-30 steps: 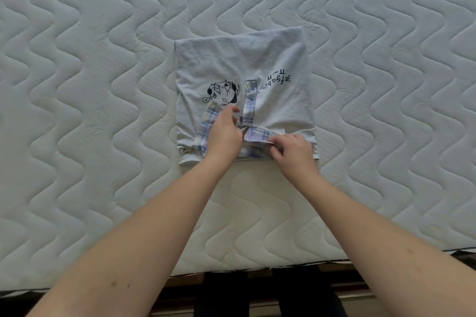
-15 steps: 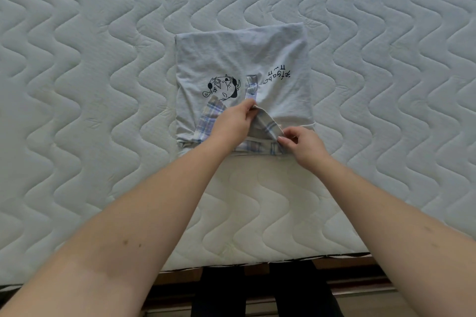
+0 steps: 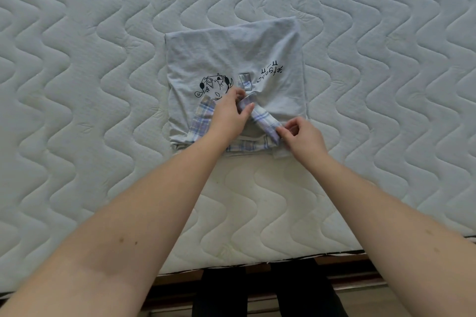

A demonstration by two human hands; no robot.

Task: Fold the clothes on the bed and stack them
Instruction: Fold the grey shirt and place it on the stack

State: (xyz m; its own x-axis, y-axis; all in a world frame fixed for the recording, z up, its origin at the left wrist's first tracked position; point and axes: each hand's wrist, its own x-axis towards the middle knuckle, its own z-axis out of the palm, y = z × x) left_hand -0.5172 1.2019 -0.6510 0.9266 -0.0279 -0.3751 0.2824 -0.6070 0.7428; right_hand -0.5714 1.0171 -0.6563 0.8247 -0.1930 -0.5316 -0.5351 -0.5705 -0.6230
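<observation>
The plaid collar (image 3: 265, 121) has lifted further, left hand (image 3: 228, 117) gripping its middle, right hand (image 3: 300, 134) pinching its end.

Left hand (image 3: 228, 117) covers middle of plaid collar (image 3: 265, 121) and lower edge of cartoon print (image 3: 213, 83). Bed (image 3: 77, 85) cut by frame edges. Shirt lettering (image 3: 270, 73) illegible.

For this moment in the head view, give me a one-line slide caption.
Left hand and right hand pinch the plaid collar of a grey printed shirt on the quilted mattress.
</observation>
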